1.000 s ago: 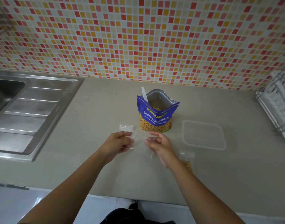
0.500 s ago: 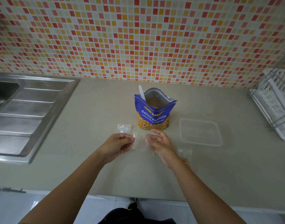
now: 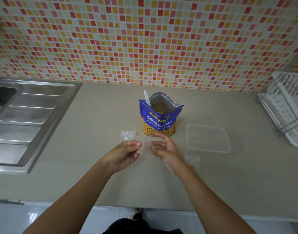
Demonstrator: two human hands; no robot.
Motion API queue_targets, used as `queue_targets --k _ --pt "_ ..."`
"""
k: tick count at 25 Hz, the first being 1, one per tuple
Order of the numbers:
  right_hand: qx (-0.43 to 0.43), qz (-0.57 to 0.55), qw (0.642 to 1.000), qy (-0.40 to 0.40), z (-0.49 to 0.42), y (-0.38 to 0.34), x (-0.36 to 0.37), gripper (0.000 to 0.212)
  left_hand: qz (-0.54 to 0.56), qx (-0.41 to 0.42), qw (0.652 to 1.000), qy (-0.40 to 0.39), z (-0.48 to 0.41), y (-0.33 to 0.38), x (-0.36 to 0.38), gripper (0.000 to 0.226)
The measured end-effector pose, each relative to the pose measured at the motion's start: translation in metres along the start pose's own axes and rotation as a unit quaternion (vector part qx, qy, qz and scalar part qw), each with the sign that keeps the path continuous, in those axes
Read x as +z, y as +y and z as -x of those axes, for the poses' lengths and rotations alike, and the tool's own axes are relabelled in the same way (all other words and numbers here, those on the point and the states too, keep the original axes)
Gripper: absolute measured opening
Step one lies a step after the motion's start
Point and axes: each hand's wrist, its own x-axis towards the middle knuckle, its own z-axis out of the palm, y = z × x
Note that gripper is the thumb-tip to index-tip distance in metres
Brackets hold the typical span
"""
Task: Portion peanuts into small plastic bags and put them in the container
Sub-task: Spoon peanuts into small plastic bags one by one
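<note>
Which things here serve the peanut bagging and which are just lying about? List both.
In the job: salted peanuts pouch, white spoon in it, small clear bag in the left hand, spare bags, filled bag, clear container.
Lying about: steel sink, dish rack.

Soft, even light, not very bright. Under the left hand [image 3: 124, 153] and right hand [image 3: 166, 152] the counter [image 3: 94, 174] shows only faint shadows. Far left of them the sink [image 3: 31, 115] shines. Far right, the rack [image 3: 286, 107] looks blurry and bent.
</note>
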Motion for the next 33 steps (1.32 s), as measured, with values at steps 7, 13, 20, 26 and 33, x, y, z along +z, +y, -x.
queue_targets --k 7,13,20,26,33 --pt "-0.031 0.008 0.999 -0.03 -0.005 -0.008 -0.004 0.047 -0.007 0.001 0.999 0.035 -0.003 0.012 0.001 0.022" --pt "-0.048 0.019 0.998 -0.026 -0.006 -0.012 -0.008 0.054 -0.257 0.044 0.956 0.135 -0.005 0.015 -0.006 0.021" --pt "-0.061 0.124 0.99 0.001 -0.007 -0.024 -0.006 0.05 -0.525 0.153 0.814 0.197 -0.006 0.021 -0.01 0.017" --pt "-0.218 0.395 0.892 0.042 0.001 -0.025 -0.008 0.074 -0.45 0.146 0.857 0.207 -0.005 0.028 -0.003 0.015" --pt "-0.272 0.549 0.789 0.049 0.005 -0.021 0.004 0.092 -0.482 0.135 0.85 0.162 -0.003 0.03 0.017 0.011"
